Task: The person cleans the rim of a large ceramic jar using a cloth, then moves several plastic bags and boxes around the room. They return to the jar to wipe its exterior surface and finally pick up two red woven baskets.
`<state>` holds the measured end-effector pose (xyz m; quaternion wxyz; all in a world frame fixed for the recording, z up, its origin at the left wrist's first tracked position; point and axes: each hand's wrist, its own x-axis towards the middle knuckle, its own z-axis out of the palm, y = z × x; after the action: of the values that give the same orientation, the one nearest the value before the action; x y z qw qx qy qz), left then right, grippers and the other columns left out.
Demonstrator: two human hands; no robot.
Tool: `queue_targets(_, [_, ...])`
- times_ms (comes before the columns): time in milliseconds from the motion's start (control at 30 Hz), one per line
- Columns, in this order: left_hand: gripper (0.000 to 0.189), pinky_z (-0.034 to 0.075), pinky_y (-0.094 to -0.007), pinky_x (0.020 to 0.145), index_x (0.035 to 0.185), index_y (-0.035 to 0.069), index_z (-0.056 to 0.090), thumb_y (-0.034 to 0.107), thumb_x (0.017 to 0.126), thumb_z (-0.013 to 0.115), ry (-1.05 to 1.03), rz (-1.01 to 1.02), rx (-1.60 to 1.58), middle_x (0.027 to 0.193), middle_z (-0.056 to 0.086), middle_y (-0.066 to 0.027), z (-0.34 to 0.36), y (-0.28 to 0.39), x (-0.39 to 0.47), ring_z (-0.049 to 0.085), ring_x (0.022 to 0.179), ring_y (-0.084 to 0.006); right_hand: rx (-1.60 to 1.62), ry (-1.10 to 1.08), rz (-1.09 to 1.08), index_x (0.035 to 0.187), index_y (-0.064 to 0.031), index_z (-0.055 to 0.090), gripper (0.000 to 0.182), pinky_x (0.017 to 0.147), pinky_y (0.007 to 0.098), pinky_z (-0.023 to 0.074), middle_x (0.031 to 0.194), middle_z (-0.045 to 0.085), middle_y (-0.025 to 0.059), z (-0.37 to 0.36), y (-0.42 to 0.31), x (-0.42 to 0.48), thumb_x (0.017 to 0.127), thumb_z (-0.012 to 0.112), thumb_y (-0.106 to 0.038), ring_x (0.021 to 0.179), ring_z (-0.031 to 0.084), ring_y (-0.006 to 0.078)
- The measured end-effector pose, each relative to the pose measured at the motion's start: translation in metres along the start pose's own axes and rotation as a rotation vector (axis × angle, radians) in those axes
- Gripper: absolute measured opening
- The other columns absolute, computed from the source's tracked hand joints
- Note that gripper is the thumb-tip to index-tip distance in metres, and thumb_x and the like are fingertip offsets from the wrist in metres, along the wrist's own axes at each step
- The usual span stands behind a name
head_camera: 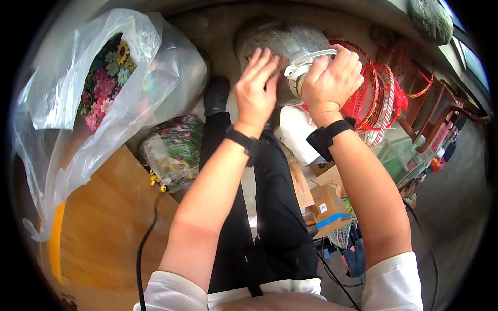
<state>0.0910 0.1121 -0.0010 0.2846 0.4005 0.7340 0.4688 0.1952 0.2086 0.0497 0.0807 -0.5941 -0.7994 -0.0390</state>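
My right hand is closed on the white plastic handle of a container whose body is mostly hidden behind that hand. My left hand is held flat, fingers extended and slightly blurred, in front of a large clear plastic bag or vessel with grey grainy contents. Whether the left fingers touch it cannot be told. Beside the right hand lie red woven baskets with striped, ribbon-wrapped handles. A white bag is below the container.
At left, a large translucent plastic bag holds artificial flowers. Wrapped flowers lie beside my leg, near a brown board. Cardboard boxes, a green plastic bin and black cables are around. A stone sits top right.
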Motion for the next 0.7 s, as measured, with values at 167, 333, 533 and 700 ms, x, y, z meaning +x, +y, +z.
queue_targets(167, [0.020,0.051,-0.0417,0.097,0.097,0.003,0.075,0.000,0.078,0.076,0.139,-0.012,0.033,0.114,0.069,-0.0131,0.012,0.004,-0.013,0.062,0.114,-0.0348,-0.006,0.001,0.000,0.112,-0.0060,0.059,0.035,0.085,0.0449,0.0374,0.104,0.056,0.0109,0.003,0.000,0.000,0.082,0.057,-0.024,0.100,0.053,0.0314])
queue_targets(333, [0.018,0.051,-0.0433,0.082,0.096,0.007,0.074,0.014,0.080,0.078,0.235,-0.078,0.025,0.094,0.064,-0.0138,0.024,-0.035,0.022,0.062,0.093,-0.0352,-0.086,0.039,-0.013,0.107,-0.0065,0.060,0.034,0.083,0.0466,0.0398,0.104,0.058,0.0116,0.009,-0.002,0.000,0.082,0.057,-0.029,0.102,0.055,0.0319])
queue_targets(533, [0.018,0.054,-0.0442,0.075,0.097,0.007,0.074,0.011,0.080,0.077,0.310,-0.090,0.044,0.089,0.068,-0.0176,0.026,-0.032,0.026,0.067,0.083,-0.0379,-0.101,0.129,-0.017,0.099,-0.0076,0.058,0.027,0.082,0.0454,0.0396,0.100,0.057,0.0100,0.016,-0.003,0.001,0.083,0.056,-0.029,0.098,0.054,0.0299])
queue_targets(700, [0.021,0.055,-0.0379,0.073,0.098,0.003,0.076,0.004,0.077,0.079,0.211,-0.075,-0.140,0.090,0.070,-0.0156,0.024,0.002,-0.009,0.068,0.080,-0.0330,-0.125,0.122,-0.003,0.098,-0.0076,0.058,0.026,0.082,0.0455,0.0397,0.100,0.058,0.0097,0.017,-0.002,0.001,0.084,0.055,-0.029,0.098,0.055,0.0297])
